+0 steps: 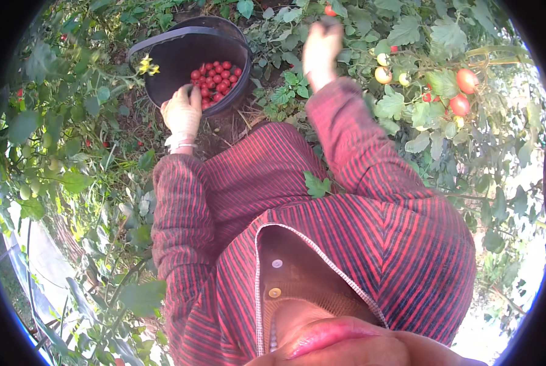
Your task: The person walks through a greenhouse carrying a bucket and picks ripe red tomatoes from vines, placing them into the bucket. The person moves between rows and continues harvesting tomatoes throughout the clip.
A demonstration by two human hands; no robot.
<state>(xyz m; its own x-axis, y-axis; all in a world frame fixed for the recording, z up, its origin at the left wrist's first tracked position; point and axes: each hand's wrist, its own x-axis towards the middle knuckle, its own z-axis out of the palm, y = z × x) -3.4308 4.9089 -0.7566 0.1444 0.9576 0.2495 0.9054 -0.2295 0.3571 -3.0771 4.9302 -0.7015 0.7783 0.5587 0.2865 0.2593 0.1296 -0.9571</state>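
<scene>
A black plastic bucket (163, 64) with a raised handle stands tilted on the soil, with many small red tomatoes (215, 78) inside. At its near rim is my left hand (183, 110), fingers bent with dark tips; whether it grips the rim or holds something cannot be told. My right hand (322, 52) is blurred, raised among the tomato leaves to the right of the bucket, its fingertips dark. Just beyond its fingers hangs a red tomato (330, 10). What lies within that hand cannot be made out.
Right of my right arm, tomato vines bear larger red tomatoes (467, 81) and paler unripe tomatoes (383, 75). Dense foliage (76, 114) rises on the left, with a yellow flower (148, 66) on a stem near the bucket's left side. Bare soil (218, 132) shows below the bucket.
</scene>
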